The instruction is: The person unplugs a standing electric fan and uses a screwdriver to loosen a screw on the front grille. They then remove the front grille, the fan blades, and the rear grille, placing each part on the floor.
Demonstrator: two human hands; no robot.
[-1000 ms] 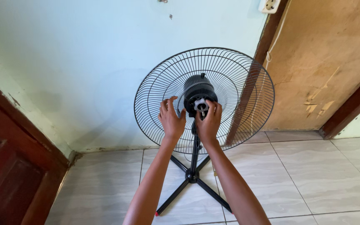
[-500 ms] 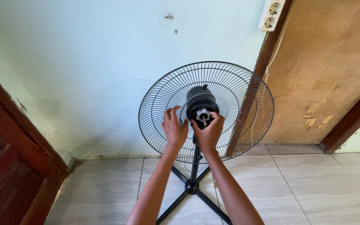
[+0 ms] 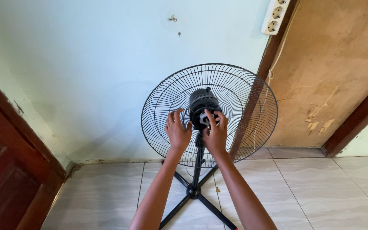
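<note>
Reaching forward – both hands, left hand (image 3: 178, 133) and right hand (image 3: 215, 135), fingers on motor housing (image 3: 202, 106)

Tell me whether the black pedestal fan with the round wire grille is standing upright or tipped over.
Upright. The black pedestal fan stands on its pole, with its spread legs flat on the pale tiled floor; both hands are at its motor housing.

Black fan grille (image 3: 239, 98), black motor housing (image 3: 202, 101), pale green wall (image 3: 86, 76), white marbled floor tiles (image 3: 320, 191)
</note>
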